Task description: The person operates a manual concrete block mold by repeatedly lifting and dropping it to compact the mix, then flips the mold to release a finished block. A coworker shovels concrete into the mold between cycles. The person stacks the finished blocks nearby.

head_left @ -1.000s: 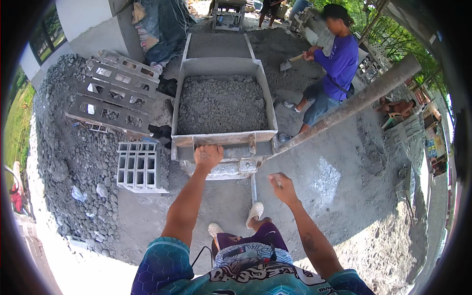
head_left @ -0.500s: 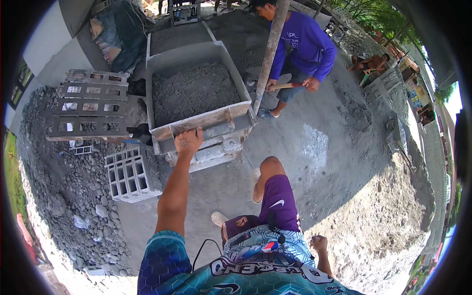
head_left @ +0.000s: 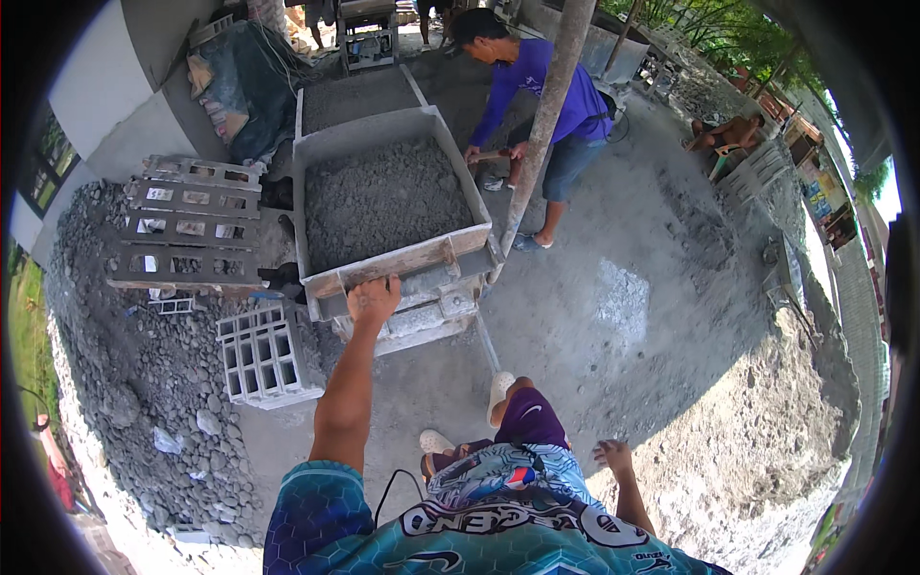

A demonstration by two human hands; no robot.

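My left hand [head_left: 372, 299] grips the near rim of a grey metal hopper box [head_left: 326, 151] filled with damp grey concrete mix [head_left: 381, 199]. Below the rim sits the block mould of the machine [head_left: 422, 311]. My right hand [head_left: 613, 455] hangs free beside my hip, fingers apart, holding nothing. A long grey lever pole [head_left: 546, 115] rises from the machine's right side toward the top of the view.
A person in a blue shirt [head_left: 537, 81] bends at the hopper's far right, holding a tool handle. Hollow concrete blocks [head_left: 264, 355] and stacked pallets [head_left: 187, 225] lie left on gravel [head_left: 125, 383]. A sand heap [head_left: 767, 431] fills the right. Another person [head_left: 728, 132] sits far right.
The lever pole has swung from low and slanted to nearly upright. My right hand dropped from the pole down to my side. My left hand stayed on the hopper rim.
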